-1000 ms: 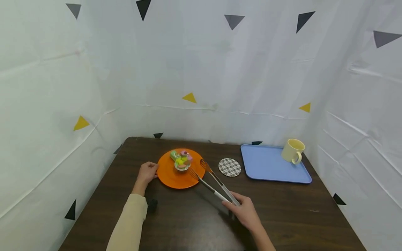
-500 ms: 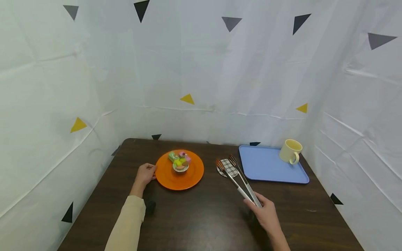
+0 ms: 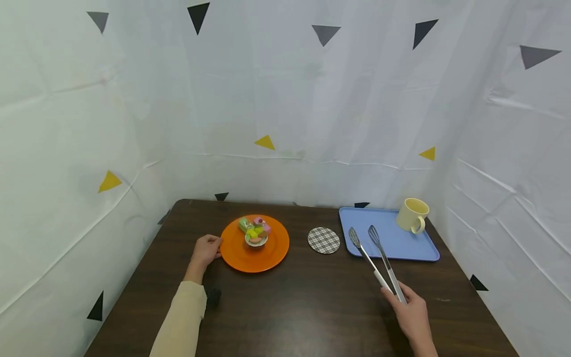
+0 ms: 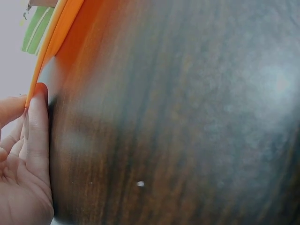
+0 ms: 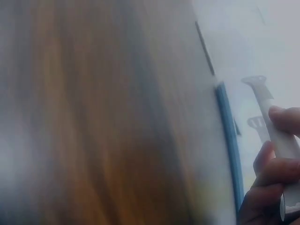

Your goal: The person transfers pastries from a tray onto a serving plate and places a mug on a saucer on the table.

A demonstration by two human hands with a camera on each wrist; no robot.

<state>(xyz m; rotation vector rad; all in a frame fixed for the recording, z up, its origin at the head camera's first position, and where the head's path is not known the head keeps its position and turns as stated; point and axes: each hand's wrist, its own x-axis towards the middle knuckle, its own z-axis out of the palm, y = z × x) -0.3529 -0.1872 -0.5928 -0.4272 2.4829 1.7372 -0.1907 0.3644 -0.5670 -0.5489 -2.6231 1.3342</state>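
Observation:
My left hand point(image 3: 206, 251) pinches the left rim of an orange plate point(image 3: 232, 255), thumb on top and fingers under it in the left wrist view. On the plate stands a small bowl point(image 3: 256, 243) with yellow and tan pieces. Behind it lie a green piece point(image 3: 244, 224) and a pink piece point(image 3: 263, 224), like toy cakes. My right hand point(image 3: 411, 311) holds metal tongs point(image 3: 379, 260) by the handles. Their two arms are spread apart with nothing between the tips, which overlap the front left of a blue tray point(image 3: 379, 218) in the head view.
A yellow mug point(image 3: 412, 214) stands at the right end of the tray. A round checked coaster point(image 3: 323, 240) lies between plate and tray. Near my left wrist is a small dark object point(image 3: 213, 297). White curtains point(image 3: 285, 99) with triangles enclose the dark wooden table point(image 3: 285, 307).
My right hand has carried the tongs rightward, from over the plate's right edge past the coaster to the tray. My left hand stays on the plate's rim.

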